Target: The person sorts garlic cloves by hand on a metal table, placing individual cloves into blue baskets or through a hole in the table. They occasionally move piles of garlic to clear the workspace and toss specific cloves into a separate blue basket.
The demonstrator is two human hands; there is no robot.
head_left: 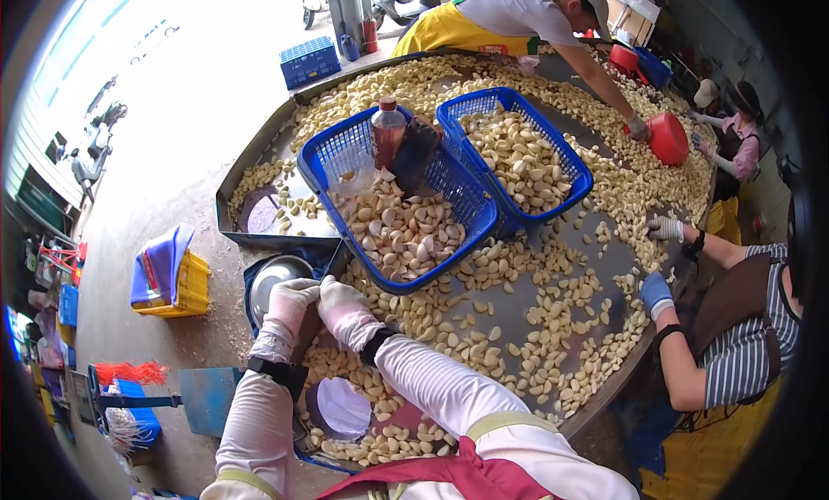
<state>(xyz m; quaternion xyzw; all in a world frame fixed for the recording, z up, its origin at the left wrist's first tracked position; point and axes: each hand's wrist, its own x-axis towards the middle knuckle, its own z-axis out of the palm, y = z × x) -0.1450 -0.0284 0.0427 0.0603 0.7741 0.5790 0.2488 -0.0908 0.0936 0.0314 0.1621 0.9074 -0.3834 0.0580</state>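
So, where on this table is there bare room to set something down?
The table is bare in the middle, right of the near basket, with only thin garlic there. It is also bare just right of the far basket. The far edge is heaped.

We get a single view, head-worn, wide fisheye with dark rounded corners, aimed forward and steeply down along our own sleeves (259, 414). Our left hand (289, 300) and right hand (341, 305) sit close at lower centre, the metal table (516, 314) runs away toward upper right, two blue baskets (345, 146) at mid-range. One co-worker (518, 12) is far at the top edge, another nearer at the right edge, floor (181, 155) on the left.
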